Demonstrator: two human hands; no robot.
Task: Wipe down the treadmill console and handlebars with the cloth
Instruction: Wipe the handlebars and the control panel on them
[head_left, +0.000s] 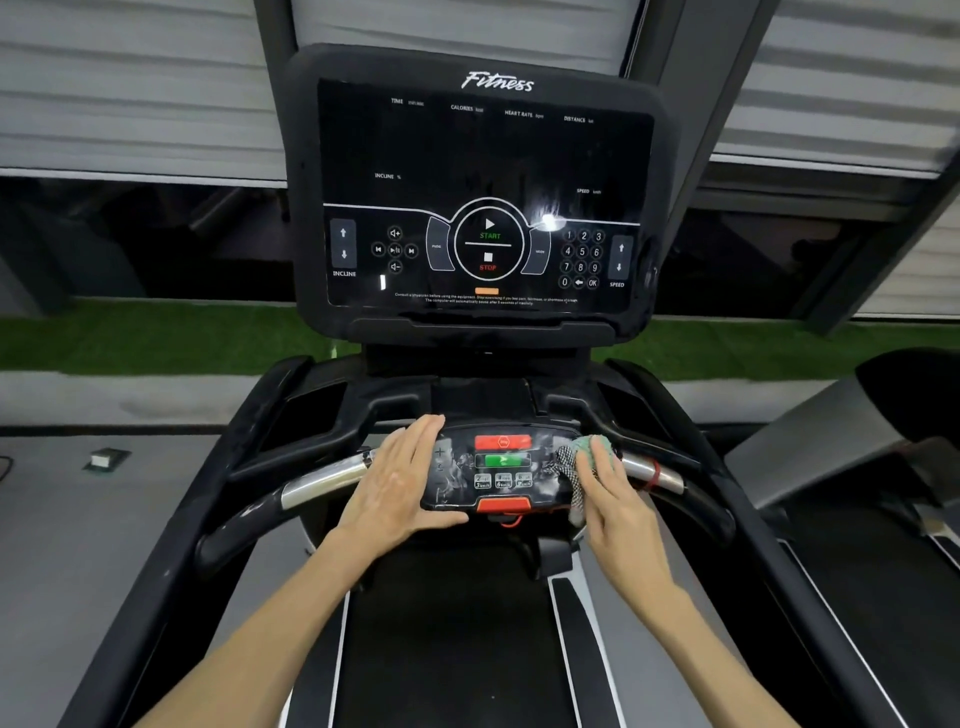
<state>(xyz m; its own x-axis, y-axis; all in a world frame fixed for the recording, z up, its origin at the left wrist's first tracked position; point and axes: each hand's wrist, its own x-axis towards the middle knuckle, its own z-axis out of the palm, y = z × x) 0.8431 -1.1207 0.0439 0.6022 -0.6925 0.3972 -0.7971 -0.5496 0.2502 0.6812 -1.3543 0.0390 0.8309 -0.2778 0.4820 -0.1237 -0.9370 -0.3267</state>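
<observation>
Head view: our right hand (605, 486) lies on the green cloth (589, 449), fingers fairly straight, pressing it onto the right end of the handlebar control panel (501, 486). Our left hand (397, 478) lies flat and released on the panel's left end. The panel's long axis runs left-right, so we judge the next stroke goes left. The chrome grip (652, 474) sits just right of the panel, and the console screen (483, 156) is well above it.

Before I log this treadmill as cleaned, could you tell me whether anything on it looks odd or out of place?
Yes: the lower control panel is streaked with whitish smears around its buttons, and a red band is wrapped round the right-hand silver grip.
</observation>
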